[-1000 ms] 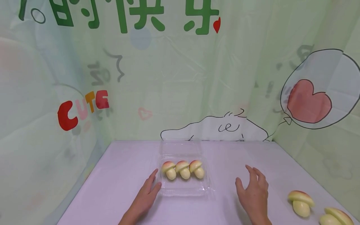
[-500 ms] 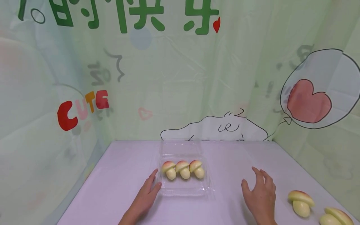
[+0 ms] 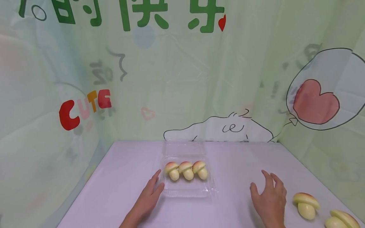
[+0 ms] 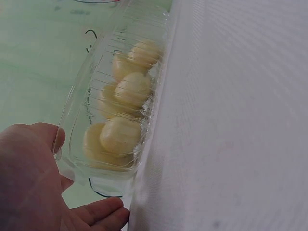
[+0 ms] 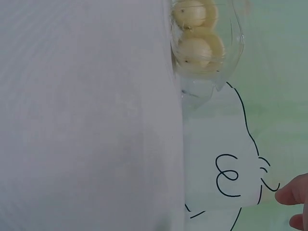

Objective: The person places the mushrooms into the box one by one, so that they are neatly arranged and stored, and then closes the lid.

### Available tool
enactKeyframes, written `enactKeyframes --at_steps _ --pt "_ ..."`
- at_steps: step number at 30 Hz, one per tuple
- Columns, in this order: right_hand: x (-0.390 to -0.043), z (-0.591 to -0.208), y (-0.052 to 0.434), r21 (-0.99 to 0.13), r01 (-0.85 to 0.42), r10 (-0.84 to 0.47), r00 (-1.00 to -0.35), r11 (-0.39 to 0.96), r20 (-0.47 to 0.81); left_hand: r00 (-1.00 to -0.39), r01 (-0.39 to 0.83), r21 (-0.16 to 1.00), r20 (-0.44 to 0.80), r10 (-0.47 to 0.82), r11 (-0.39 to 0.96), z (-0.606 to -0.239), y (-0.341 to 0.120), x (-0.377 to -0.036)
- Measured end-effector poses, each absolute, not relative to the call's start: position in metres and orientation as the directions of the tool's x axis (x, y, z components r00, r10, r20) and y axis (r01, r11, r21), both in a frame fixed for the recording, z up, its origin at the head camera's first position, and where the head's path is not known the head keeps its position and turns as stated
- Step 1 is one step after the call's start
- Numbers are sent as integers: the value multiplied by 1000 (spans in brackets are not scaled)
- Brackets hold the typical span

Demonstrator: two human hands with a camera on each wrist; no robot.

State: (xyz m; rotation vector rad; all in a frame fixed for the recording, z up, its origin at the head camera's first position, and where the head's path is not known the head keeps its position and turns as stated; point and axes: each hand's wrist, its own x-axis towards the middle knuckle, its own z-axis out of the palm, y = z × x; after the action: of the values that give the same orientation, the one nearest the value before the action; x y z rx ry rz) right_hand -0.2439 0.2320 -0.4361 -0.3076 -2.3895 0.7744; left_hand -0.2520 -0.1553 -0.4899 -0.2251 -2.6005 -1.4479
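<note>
A clear plastic clamshell box stands with its lid raised at the back. Inside it, three mushroom-shaped toys, pale yellow with reddish caps, lie in a row towards the rear. My left hand is at the box's left side with fingers extended; in the left wrist view its thumb is at the box rim. To the right of the box, my right hand hovers with loosely bent, spread fingers and holds nothing. Just right of it lies a loose mushroom toy.
Another mushroom toy lies at the lower right, cut off by the frame edge. A pale lilac table bears everything. Printed fabric walls close it in at the back and both sides.
My right hand has moved steadily to the right, away from the box and closer to the loose mushroom toys. My left hand and the box have stayed put; the head view has shifted slightly.
</note>
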Motion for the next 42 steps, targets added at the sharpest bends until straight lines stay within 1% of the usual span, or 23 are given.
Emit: enactKeyframes --at_steps 8,13,22,28,42 --pt "-240 -438 244 -563 48 391 -767 825 508 -975 216 832 215 61 511 -490 -156 -251" --pt "-238 -437 250 -559 119 433 -768 821 472 -977 207 836 205 60 508 -490 -156 -252" --pt "-235 -437 262 -574 209 502 -760 791 414 -979 200 839 197 60 506 -489 -156 -252" --pt "-232 -439 271 -584 238 527 -754 776 393 -979 197 838 198 53 508 -490 -156 -252" --pt "-233 -442 298 -593 373 590 -776 714 222 -983 177 843 179 45 508 -491 -155 -253"
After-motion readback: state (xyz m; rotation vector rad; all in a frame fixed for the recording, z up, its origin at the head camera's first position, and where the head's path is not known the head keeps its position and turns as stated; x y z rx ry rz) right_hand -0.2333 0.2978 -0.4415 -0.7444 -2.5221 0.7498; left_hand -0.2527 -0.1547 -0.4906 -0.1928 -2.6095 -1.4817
